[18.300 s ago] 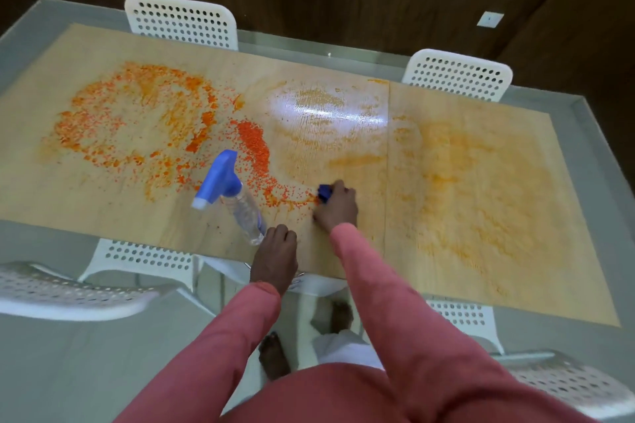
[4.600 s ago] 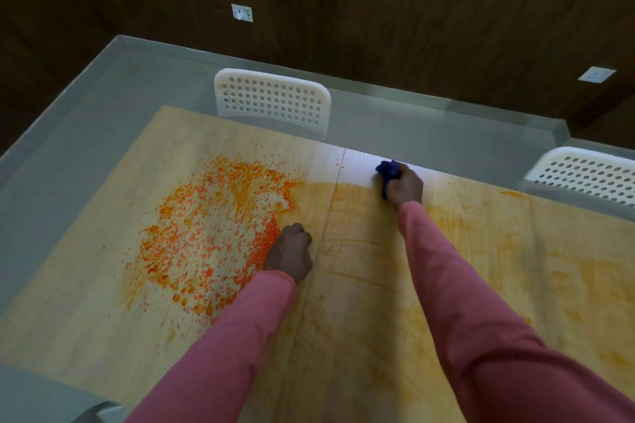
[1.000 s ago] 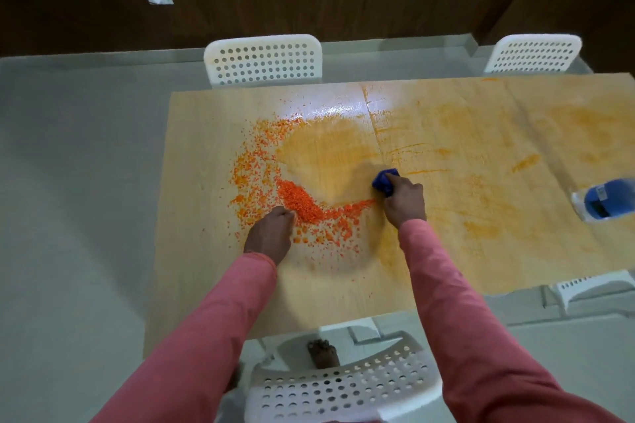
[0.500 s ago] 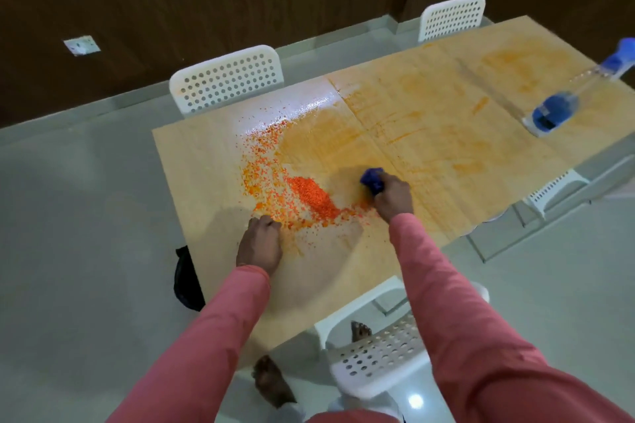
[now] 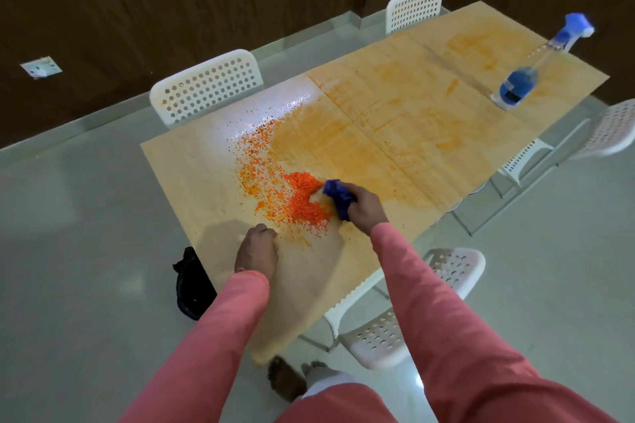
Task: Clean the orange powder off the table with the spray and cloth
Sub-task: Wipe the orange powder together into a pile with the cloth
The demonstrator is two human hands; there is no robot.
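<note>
Head view shows a long light wooden table top (image 5: pixel 302 285) with a heap of bright orange granular powder (image 5: pixel 302 197) piled near its left end, and a small crumpled blue cloth (image 5: pixel 338 196) is pressed right against the heap's right edge. The cloth is bunched up in the right hand (image 5: pixel 360 206), fingers curled round it, so it's clearly soft and squashy and can be gripped anywhere as a wad. The left hand (image 5: pixel 256 249) is rested knuckles-down on the wood just short of the powder with its fingers curled under, nothing seen in it. The powder looks loose and light, probably easy to scatter, so it's likely better herded into a pile with slow strokes than flicked; a wide orange smear is left across the middle and right of the table, which will probably need wet wiping. The clear plastic spray bottle with blue liquid and a blue trigger head (image 5: pixel 525 79) is stood well apart at the far right end, only partly filled by the look of it, so probably light and a bit tippy; best taken round the neck under the trigger. A white perforated plastic chair (image 5: pixel 209 86) is tucked in at the far side.
</note>
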